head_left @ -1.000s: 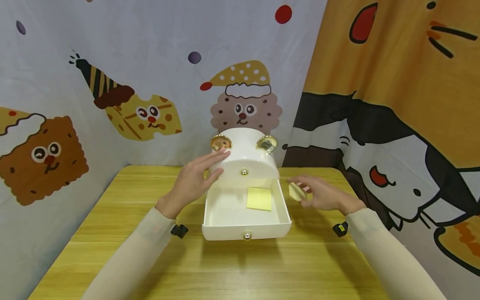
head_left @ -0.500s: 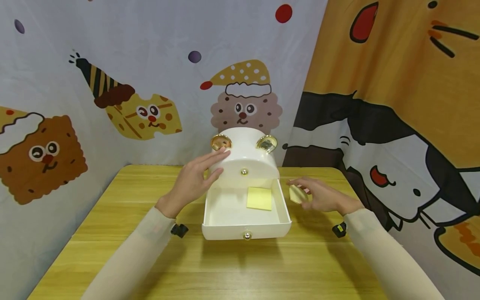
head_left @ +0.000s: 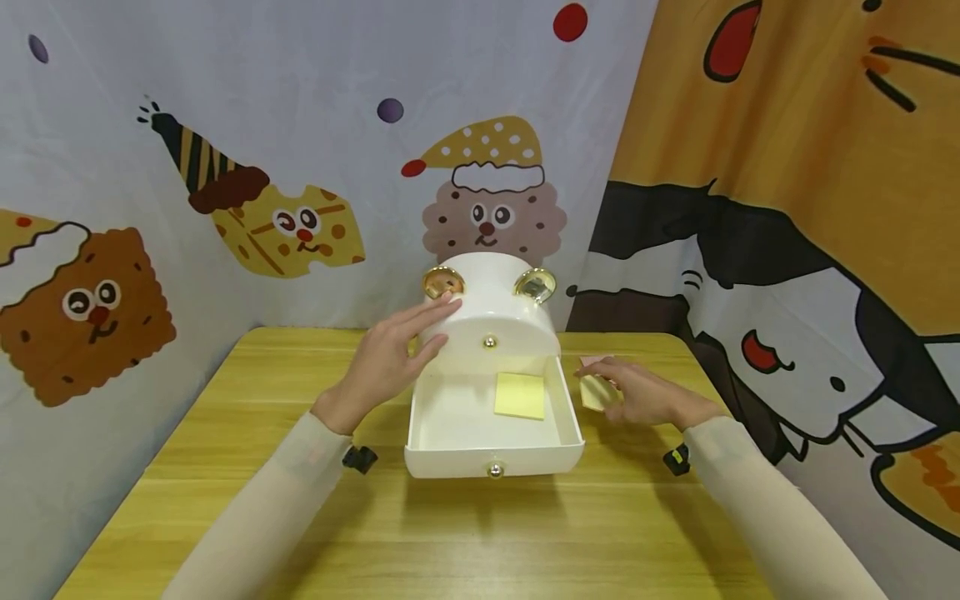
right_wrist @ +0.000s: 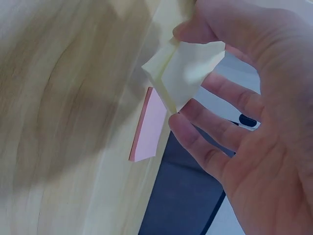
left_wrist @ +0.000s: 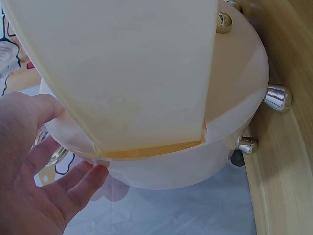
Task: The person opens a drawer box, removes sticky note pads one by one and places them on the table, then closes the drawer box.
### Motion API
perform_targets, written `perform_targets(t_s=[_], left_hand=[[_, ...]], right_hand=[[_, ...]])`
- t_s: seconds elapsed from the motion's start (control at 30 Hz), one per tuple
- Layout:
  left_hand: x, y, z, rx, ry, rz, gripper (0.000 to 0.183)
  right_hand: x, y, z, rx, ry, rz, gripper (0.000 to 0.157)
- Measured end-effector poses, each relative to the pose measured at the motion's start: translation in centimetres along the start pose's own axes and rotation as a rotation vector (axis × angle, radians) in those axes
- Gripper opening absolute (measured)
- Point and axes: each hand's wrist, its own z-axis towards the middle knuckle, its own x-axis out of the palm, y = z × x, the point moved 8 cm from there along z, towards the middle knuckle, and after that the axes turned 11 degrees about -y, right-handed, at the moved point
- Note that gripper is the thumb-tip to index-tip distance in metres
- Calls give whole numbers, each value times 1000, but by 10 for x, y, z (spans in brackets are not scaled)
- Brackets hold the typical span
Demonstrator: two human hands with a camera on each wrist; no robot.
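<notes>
A white round-topped storage box (head_left: 491, 292) with gold ears stands on the table, its lower drawer (head_left: 446, 425) pulled out toward me. One yellow sticky note pad (head_left: 519, 396) lies inside the drawer, at the right. My left hand (head_left: 382, 362) rests against the box's left side, fingers extended toward the gold ear and thumb lower down. To the right of the drawer, my right hand (head_left: 648, 392) pinches a pale yellow sticky note pad (right_wrist: 190, 68) between thumb and fingertips, tilted over the table. Beyond it on the tabletop lies a pink sticky note pad (right_wrist: 149, 127), partly covered by the hand in the head view.
The wooden table (head_left: 480, 542) reaches back to a cartoon-printed curtain (head_left: 322, 67). A gold knob (head_left: 495, 470) sticks out of the drawer front, and another gold knob (head_left: 489, 342) sits on the box face above. Small metallic feet (left_wrist: 277, 98) support the box.
My right hand shifts slightly, turning the held pale yellow pad, and the pink pad shows more behind it. My left hand, the box and the drawer keep their places.
</notes>
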Motion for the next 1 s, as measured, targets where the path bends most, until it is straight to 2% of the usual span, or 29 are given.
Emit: perform_targets(t_s=[0.27, 0.6, 1.0], left_hand=[[0, 1, 0, -1, 1, 6, 53], [0, 1, 1, 0, 3, 11, 53], [1, 3, -1, -11, 10, 7, 53]], right_hand=[[7, -6, 2, 5, 19, -58, 81], [13, -5, 3, -26, 35, -91, 78], [20, -7, 3, -20, 80, -101, 76]])
